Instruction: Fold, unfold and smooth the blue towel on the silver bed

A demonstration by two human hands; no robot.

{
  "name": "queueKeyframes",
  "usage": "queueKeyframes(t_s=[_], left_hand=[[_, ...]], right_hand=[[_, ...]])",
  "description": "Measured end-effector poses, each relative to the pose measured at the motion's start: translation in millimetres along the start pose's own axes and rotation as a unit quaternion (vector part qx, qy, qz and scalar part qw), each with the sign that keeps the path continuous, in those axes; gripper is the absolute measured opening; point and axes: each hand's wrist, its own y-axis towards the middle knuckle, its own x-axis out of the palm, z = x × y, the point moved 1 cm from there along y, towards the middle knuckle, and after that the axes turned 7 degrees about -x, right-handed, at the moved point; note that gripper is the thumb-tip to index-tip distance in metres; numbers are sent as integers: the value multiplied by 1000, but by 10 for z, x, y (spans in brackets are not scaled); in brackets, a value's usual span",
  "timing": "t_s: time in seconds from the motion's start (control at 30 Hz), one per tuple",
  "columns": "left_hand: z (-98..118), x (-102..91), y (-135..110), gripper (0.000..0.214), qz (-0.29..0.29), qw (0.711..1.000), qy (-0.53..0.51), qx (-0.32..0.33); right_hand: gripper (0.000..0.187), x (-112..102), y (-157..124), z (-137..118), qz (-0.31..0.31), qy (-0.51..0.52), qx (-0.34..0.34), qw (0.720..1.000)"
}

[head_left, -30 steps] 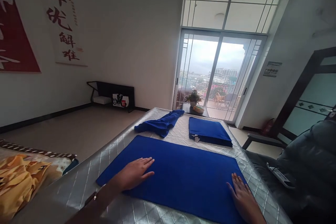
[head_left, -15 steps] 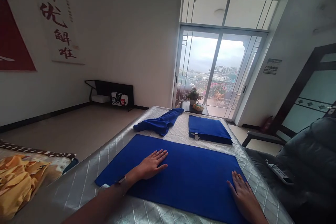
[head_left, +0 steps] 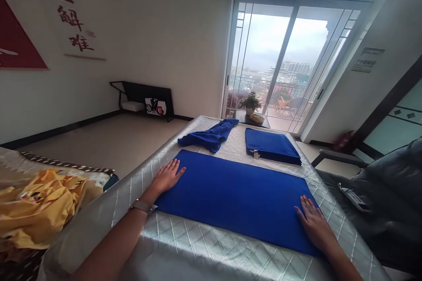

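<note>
A smooth blue cloth (head_left: 237, 197), folded into a long rectangle, lies flat before me on a silvery quilted table cover (head_left: 211, 246). On the cloth's left end rests my left hand (head_left: 167, 176), palm down with fingers stretched out. My right hand (head_left: 311, 219) lies flat over its right end, fingers extended. Neither hand grips anything. Beyond the cloth, a crumpled blue cloth (head_left: 211, 136) is at the left. To its right sits a neat stack of folded blue cloths (head_left: 272, 145) with white tags at its near edge.
Yellow patterned fabric (head_left: 49, 197) is heaped at the left. A black padded chair (head_left: 392, 184) holding a white remote-like device (head_left: 354, 196) stands close on the right. Past the table's far end are a potted plant (head_left: 251, 103) and sliding glass doors (head_left: 263, 52).
My left hand has slid left across the blue cloth from nearer its middle to its left end. The right hand stays at the right end. The camera has tilted down.
</note>
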Motion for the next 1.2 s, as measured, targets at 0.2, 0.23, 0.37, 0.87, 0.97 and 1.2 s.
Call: queueKeyframes(t_s=[0.2,0.23,0.37,0.87,0.97,1.2], left_hand=[[-68,-2,40,85,-22,999,-21,-35],[-72,-2,39,85,-21,999,-23,-34],[-55,-2,18,83,-6,999,-21,-33],[1474,-323,-783,44,181,926,71,322],[1736,-266,-880,46,181,905,107,370],[1875,-211,-951,43,189,896,146,374]], right_hand=[[78,-83,27,35,-23,11,2,1000],[79,-110,37,27,-28,14,7,999],[78,-295,87,-187,11,34,24,999],[27,-1231,-264,-3761,127,354,-211,902],[26,-1158,-311,-4057,150,371,-192,896],[28,-1068,-381,-4139,160,396,-159,890]])
